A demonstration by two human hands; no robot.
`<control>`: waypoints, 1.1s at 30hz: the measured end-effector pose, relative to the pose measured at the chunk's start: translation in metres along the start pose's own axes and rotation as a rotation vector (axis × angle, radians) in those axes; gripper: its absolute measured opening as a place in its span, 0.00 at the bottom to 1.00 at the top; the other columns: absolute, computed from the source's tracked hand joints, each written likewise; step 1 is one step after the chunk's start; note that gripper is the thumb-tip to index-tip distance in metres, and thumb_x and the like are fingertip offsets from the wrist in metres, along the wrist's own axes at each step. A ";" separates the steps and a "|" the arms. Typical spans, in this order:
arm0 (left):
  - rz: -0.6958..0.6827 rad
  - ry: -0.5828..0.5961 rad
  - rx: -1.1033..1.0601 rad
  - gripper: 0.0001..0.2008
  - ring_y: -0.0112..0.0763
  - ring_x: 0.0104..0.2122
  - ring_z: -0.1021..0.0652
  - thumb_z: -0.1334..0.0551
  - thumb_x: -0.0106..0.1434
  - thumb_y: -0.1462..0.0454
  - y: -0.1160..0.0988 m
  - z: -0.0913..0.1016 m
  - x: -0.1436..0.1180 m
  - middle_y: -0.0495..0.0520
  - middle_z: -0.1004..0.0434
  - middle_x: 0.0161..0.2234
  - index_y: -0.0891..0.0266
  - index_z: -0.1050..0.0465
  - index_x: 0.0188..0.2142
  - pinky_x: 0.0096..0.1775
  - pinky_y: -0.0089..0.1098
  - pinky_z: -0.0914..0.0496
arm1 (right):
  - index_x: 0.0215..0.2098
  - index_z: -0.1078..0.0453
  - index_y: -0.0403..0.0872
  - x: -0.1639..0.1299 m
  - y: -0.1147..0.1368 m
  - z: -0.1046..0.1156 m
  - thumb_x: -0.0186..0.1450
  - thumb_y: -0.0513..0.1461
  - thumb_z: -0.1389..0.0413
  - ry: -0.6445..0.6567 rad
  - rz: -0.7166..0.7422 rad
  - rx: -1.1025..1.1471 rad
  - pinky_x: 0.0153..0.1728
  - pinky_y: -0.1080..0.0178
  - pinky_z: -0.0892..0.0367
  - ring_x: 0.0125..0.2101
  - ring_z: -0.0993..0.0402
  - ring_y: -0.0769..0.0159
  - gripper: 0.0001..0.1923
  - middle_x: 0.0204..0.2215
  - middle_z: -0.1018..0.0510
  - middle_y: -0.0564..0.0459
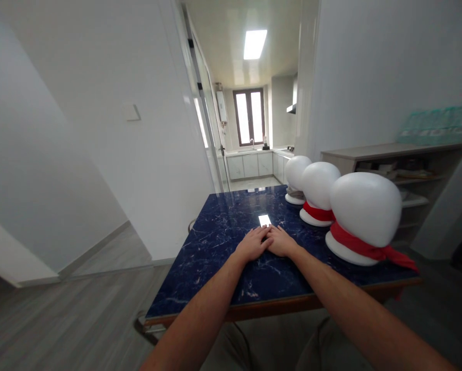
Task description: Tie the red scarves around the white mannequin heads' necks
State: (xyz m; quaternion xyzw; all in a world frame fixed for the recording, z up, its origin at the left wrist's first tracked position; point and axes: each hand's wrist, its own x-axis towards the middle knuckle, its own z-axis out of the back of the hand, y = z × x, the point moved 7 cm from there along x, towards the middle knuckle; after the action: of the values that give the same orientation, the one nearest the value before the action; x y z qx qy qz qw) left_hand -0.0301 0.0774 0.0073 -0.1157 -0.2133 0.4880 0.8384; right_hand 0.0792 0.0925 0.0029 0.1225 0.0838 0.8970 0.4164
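Note:
My left hand lies palm down on the dark blue marble-patterned table, its fingers stretched out. My right hand rests flat beside it, and the two touch where the fingers meet. Neither hand holds anything. Just beyond the fingertips is a bright white patch, which looks like the ceiling light mirrored in the glossy top. Three white rounded head forms stand in a row along the table's right side. The nearest form has a red scarf around its neck, as does the middle form. Grey cloth wraps the farthest form.
A low shelf unit stands to the right, with a pack of bottles on top. Beyond the table, an open doorway leads to a kitchen with white cabinets and a window. A white wall is on the left.

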 end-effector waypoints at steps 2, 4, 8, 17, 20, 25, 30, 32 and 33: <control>0.001 -0.002 0.006 0.32 0.45 0.74 0.40 0.47 0.76 0.46 -0.001 0.000 0.000 0.52 0.44 0.76 0.48 0.44 0.75 0.73 0.51 0.49 | 0.76 0.40 0.52 0.000 0.000 0.001 0.74 0.46 0.49 0.001 -0.001 -0.001 0.72 0.37 0.56 0.75 0.51 0.48 0.33 0.74 0.40 0.44; -0.004 -0.008 0.009 0.32 0.46 0.74 0.39 0.47 0.76 0.46 -0.002 0.001 -0.001 0.53 0.43 0.75 0.49 0.43 0.75 0.73 0.52 0.48 | 0.76 0.41 0.52 -0.001 0.000 0.001 0.74 0.46 0.50 0.001 0.004 -0.006 0.72 0.36 0.56 0.75 0.52 0.48 0.33 0.74 0.40 0.44; -0.004 -0.017 0.011 0.32 0.46 0.73 0.38 0.46 0.76 0.46 -0.002 0.001 -0.001 0.53 0.42 0.75 0.48 0.43 0.75 0.73 0.52 0.48 | 0.76 0.40 0.53 -0.001 0.001 0.002 0.74 0.46 0.49 -0.007 0.010 -0.001 0.72 0.36 0.55 0.74 0.51 0.47 0.33 0.74 0.38 0.44; -0.008 -0.009 0.027 0.33 0.46 0.73 0.37 0.48 0.76 0.44 -0.001 0.002 -0.001 0.52 0.42 0.75 0.50 0.43 0.75 0.73 0.50 0.48 | 0.76 0.40 0.55 0.000 0.001 0.002 0.74 0.47 0.49 -0.027 0.008 0.027 0.72 0.37 0.54 0.74 0.49 0.48 0.32 0.73 0.38 0.46; -0.022 -0.018 0.021 0.33 0.46 0.72 0.36 0.49 0.76 0.44 -0.001 0.003 -0.001 0.53 0.41 0.75 0.51 0.42 0.75 0.73 0.51 0.47 | 0.76 0.41 0.55 -0.001 0.001 0.003 0.74 0.47 0.49 -0.033 0.011 0.030 0.72 0.38 0.54 0.74 0.48 0.48 0.32 0.73 0.38 0.46; -0.027 -0.025 0.038 0.32 0.45 0.72 0.36 0.49 0.77 0.44 0.000 0.001 -0.001 0.52 0.41 0.75 0.50 0.42 0.75 0.73 0.50 0.47 | 0.75 0.40 0.55 0.000 0.001 0.003 0.74 0.45 0.49 -0.035 0.005 0.033 0.72 0.37 0.54 0.73 0.47 0.48 0.32 0.73 0.37 0.46; -0.009 -0.020 0.065 0.32 0.42 0.72 0.36 0.50 0.77 0.44 0.002 0.001 0.000 0.50 0.41 0.75 0.48 0.43 0.75 0.73 0.48 0.47 | 0.74 0.36 0.57 0.001 0.000 0.002 0.74 0.45 0.49 -0.034 0.003 0.035 0.72 0.36 0.53 0.73 0.46 0.47 0.30 0.73 0.36 0.47; -0.011 -0.019 0.064 0.32 0.42 0.72 0.36 0.50 0.77 0.44 0.001 0.001 0.000 0.50 0.41 0.75 0.47 0.44 0.75 0.73 0.47 0.46 | 0.73 0.36 0.58 0.001 0.000 0.001 0.73 0.45 0.48 -0.038 0.005 0.037 0.72 0.36 0.54 0.73 0.46 0.48 0.30 0.72 0.36 0.48; -0.012 -0.018 0.062 0.32 0.42 0.72 0.36 0.50 0.77 0.44 0.001 0.001 0.000 0.50 0.41 0.75 0.47 0.44 0.75 0.73 0.47 0.46 | 0.73 0.36 0.58 0.001 0.000 0.001 0.73 0.45 0.48 -0.040 0.004 0.038 0.72 0.36 0.54 0.73 0.46 0.48 0.30 0.72 0.36 0.48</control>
State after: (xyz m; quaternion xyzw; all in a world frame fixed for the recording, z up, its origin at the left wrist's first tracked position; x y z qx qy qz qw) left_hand -0.0315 0.0779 0.0078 -0.0842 -0.2063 0.4904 0.8425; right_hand 0.0791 0.0932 0.0044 0.1485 0.0923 0.8935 0.4136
